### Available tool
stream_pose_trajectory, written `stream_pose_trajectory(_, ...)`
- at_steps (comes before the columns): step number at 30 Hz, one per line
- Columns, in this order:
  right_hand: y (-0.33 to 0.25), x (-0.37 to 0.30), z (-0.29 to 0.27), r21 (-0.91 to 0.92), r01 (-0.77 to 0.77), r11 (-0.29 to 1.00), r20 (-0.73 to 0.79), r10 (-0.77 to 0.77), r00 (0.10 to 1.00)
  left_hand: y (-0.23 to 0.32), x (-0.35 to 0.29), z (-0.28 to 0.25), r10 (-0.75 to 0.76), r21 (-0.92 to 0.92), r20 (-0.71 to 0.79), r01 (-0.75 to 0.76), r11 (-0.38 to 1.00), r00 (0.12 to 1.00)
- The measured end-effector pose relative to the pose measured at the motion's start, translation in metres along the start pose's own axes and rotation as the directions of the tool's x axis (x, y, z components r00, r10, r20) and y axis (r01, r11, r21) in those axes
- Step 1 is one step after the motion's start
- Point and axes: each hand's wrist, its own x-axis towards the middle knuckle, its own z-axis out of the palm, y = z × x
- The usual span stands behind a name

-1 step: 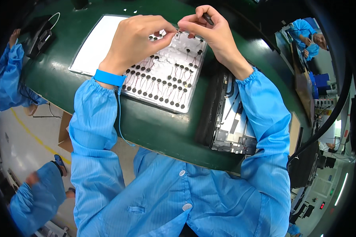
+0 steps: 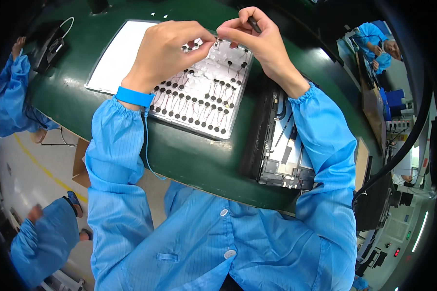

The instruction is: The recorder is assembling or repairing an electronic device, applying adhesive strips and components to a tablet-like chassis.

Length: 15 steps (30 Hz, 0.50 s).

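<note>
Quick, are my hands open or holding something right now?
Left hand: closed in a pinch; anything held is too small to tell.
Right hand: partly closed, holding a dark tool.

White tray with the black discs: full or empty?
Partly filled. Rows of black discs sit in the white tray, with bare white patches between them. The left hand hides some of it.

Head view, left one of worn side-by-side pair, wide fisheye. Looks steeply down and forward from wearer's head. Blue smock [image 2: 194,242] nearest, fills near middle; left hand [image 2: 170,48] and right hand [image 2: 266,46] farther off, at far side. Green table [image 2: 194,162] edge bows; floor [image 2: 29,184] shows left, co-worker [image 2: 381,60] at far right tipped sideways. Corners black.
</note>
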Motion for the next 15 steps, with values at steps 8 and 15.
stream_pose_trajectory(8, -0.021, -0.008, -0.029, -0.010, 0.045, 0.999, -0.109, -0.046, 0.993, 0.009, 0.001, -0.002, -0.127, 0.036, 0.341, 0.122, 0.992, 0.931)
stream_pose_trajectory(15, -0.063, -0.079, -0.060, -0.246, 0.100, 0.964, -0.094, -0.127, 0.987, 0.015, 0.004, 0.002, -0.062, 0.084, 0.379, 0.033, 0.996, 0.923)
